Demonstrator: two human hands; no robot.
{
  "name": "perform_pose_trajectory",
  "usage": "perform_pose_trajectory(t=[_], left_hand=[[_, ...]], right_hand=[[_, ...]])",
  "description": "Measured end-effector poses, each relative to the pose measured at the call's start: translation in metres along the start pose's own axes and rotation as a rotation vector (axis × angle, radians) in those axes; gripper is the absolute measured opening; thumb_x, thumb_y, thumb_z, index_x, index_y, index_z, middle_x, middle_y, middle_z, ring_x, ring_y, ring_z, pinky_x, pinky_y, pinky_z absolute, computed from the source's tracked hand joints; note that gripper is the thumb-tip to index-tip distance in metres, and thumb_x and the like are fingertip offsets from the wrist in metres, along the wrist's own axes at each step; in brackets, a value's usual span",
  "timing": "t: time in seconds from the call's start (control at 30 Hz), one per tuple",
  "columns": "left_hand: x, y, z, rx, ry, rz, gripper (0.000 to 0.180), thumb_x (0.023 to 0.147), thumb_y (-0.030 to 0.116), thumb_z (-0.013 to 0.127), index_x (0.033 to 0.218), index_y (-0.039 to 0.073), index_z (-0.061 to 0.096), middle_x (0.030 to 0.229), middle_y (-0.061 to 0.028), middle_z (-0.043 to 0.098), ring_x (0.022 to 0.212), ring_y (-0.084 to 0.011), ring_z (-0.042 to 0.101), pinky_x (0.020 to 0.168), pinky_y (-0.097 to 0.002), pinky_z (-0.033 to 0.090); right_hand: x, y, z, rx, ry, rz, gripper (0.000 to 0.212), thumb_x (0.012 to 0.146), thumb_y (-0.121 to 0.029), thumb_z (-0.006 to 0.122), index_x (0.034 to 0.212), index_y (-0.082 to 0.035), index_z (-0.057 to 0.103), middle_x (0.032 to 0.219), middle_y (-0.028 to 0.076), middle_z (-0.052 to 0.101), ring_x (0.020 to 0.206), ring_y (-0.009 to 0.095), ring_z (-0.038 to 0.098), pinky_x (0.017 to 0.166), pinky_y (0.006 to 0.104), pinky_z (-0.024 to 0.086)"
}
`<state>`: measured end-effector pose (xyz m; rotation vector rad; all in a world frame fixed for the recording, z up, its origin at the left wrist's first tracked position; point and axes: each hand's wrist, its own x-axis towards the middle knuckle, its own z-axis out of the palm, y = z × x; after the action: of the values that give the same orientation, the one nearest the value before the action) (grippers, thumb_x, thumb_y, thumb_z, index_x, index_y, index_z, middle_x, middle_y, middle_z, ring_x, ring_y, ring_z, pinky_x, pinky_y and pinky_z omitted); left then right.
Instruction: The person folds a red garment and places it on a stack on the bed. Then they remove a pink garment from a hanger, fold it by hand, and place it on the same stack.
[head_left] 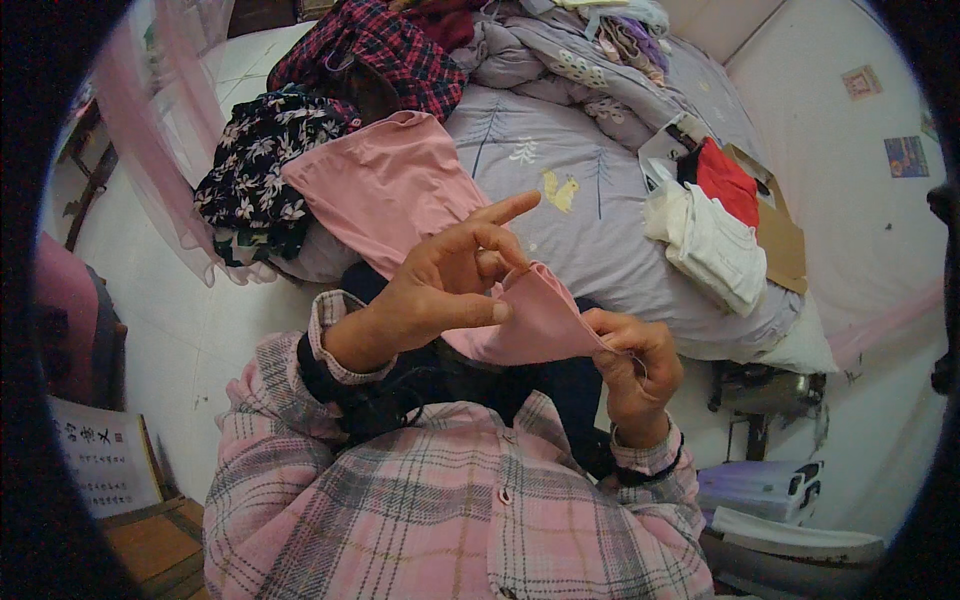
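The near edge of the bed [600,270] is the biggest hazard: the pink garment [380,180] spreads across it and appears to reach out to the person's lap, so its loose end could slide down to the floor [160,320] if both holds gave way together. A hard pull could also drag the dark floral garment [265,150] along, since the pink cloth lies against it. Nearer in, the folded part could skew or crease if one side is drawn tighter than the other, and the corner could slip free, being held only by fingertips.

The garment's broad part lies on the bed beyond the left hand [435,280], which hides where it joins the folded part; that part stretches between the two hands above the lap. The left hand pinches its upper edge between thumb and bent fingers, the index finger pointing away. The right hand [640,370] grips the far corner with thumb and fingertips. A thin pale line shows beside those fingers; whether it is loose thread, I cannot tell.
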<state>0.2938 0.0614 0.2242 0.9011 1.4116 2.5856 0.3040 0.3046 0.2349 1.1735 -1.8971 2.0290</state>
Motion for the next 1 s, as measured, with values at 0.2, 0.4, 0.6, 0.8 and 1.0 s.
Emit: perform_pose_trajectory(t=[0.2, 0.4, 0.6, 0.8, 1.0], left_hand=[[0.001, 0.000, 0.002, -0.015, -0.012, -0.103, 0.035, 0.076, 0.000, 0.077, 0.106, 0.007, 0.059, 0.154, -0.0146, 0.021, 0.119, -0.0148, 0.048, 0.094, -0.0304, 0.039], [-0.002, 0.000, 0.006, 0.036, 0.001, -0.192, 0.023, 0.075, 0.002, 0.078, 0.093, 0.006, 0.064, 0.142, -0.0170, 0.042, 0.145, -0.0226, 0.019, 0.106, -0.0381, 0.030], [0.000, -0.001, 0.003, 0.078, 0.006, -0.126, 0.020, 0.070, 0.003, 0.080, 0.083, 0.008, 0.066, 0.147, -0.0199, 0.040, 0.122, -0.0217, 0.051, 0.095, -0.0322, 0.042], [-0.004, 0.005, -0.001, -0.042, 0.040, -0.189, 0.014, 0.076, -0.002, 0.076, 0.083, 0.004, 0.065, 0.113, -0.0103, 0.060, 0.113, -0.0208, 0.056, 0.093, -0.0316, 0.045], [-0.005, 0.011, 0.002, 0.076, 0.072, -0.092, 0.015, 0.076, -0.008, 0.073, 0.085, 0.001, 0.065, 0.100, -0.0087, 0.063, 0.096, -0.0175, 0.062, 0.086, -0.0284, 0.050]], right_hand=[[0.001, -0.001, 0.001, 0.080, -0.087, -0.026, 0.013, 0.094, -0.004, 0.059, 0.104, 0.002, 0.053, 0.111, 0.030, 0.063, 0.102, 0.031, 0.065, 0.084, 0.0375, 0.053], [0.001, -0.002, 0.001, 0.021, -0.157, -0.037, 0.014, 0.095, -0.006, 0.058, 0.105, 0.001, 0.052, 0.112, 0.030, 0.063, 0.102, 0.034, 0.065, 0.085, 0.0388, 0.053], [0.003, -0.002, 0.002, 0.061, -0.162, -0.064, 0.013, 0.097, -0.005, 0.055, 0.107, 0.000, 0.051, 0.111, 0.030, 0.063, 0.102, 0.034, 0.065, 0.084, 0.0399, 0.052], [0.006, -0.004, 0.001, 0.099, -0.178, -0.077, 0.015, 0.096, -0.005, 0.055, 0.110, -0.001, 0.051, 0.108, 0.030, 0.063, 0.101, 0.037, 0.064, 0.082, 0.0424, 0.052], [0.005, -0.004, 0.002, -0.073, -0.083, -0.135, 0.015, 0.094, -0.003, 0.059, 0.107, 0.001, 0.053, 0.102, 0.026, 0.066, 0.091, 0.033, 0.068, 0.076, 0.0383, 0.054]])
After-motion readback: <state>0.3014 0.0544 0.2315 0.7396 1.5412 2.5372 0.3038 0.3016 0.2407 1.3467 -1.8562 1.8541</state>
